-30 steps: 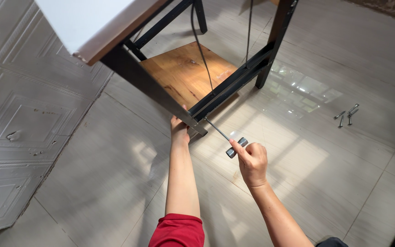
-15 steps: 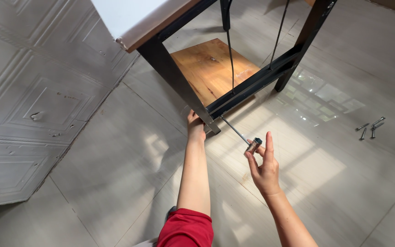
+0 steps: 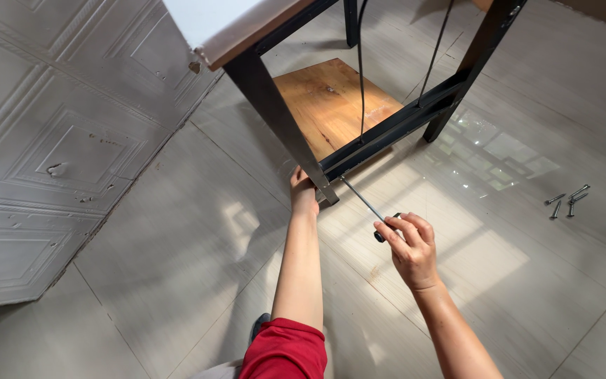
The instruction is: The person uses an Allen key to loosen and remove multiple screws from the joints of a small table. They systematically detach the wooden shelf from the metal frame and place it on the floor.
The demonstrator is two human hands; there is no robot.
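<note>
Left hand clamped on black table leg foot; right hand closed round T-handle wrench. Keep shaft square to leg joint, turn steadily

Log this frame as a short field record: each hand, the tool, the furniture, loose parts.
left hand: grips foot of black table leg
right hand: closed on handle of T-handle wrench
wrench tip: at leg's lower joint
furniture: black frame, wooden shelf
loose parts: bolts on tiled floor, right side
wall: white embossed panel, left
</note>
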